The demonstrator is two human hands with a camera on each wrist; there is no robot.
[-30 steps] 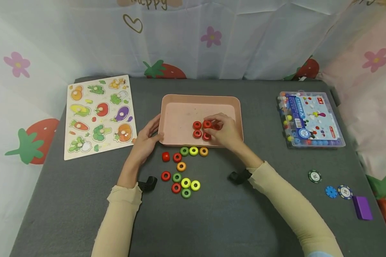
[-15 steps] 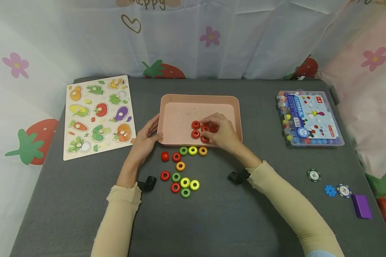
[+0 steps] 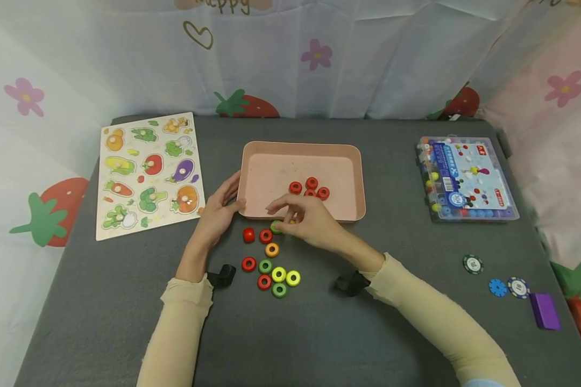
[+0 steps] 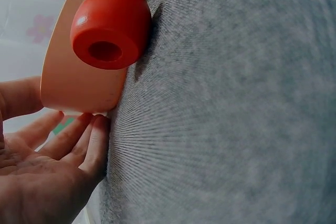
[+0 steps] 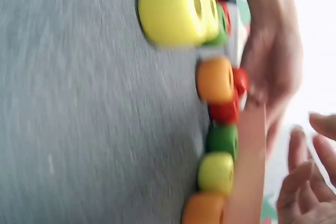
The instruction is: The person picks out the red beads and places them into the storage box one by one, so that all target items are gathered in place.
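My left hand (image 3: pixel 218 208) rests at the left end of a pink tray (image 3: pixel 266 172), straight fingers along its side and thumb by the near corner; the left wrist view shows the fingertips against the tray wall. Several red beads (image 3: pixel 295 187) with holes lie together inside the tray. My right hand (image 3: pixel 310 221) hovers over the tray's front edge, thumb and index finger apart near a green bead (image 3: pixel 275 227), holding nothing. It partly covers the row of beads there. In the right wrist view this row shows green, a yellow bead (image 5: pixel 216 173) and an orange bead (image 5: pixel 203 209).
More red, orange, green and yellow beads (image 3: pixel 292 278) lie in front of the tray. A vegetable puzzle board (image 3: pixel 142 212) is at the left. At the right are a clear box of colored balls (image 3: pixel 469 177), several chips (image 3: pixel 473 264) and a purple block (image 3: pixel 545 312).
My right hand has left the red beads in the tray and moved left and toward me, over the front rim. The red beads are spread differently. The left hand stays put.
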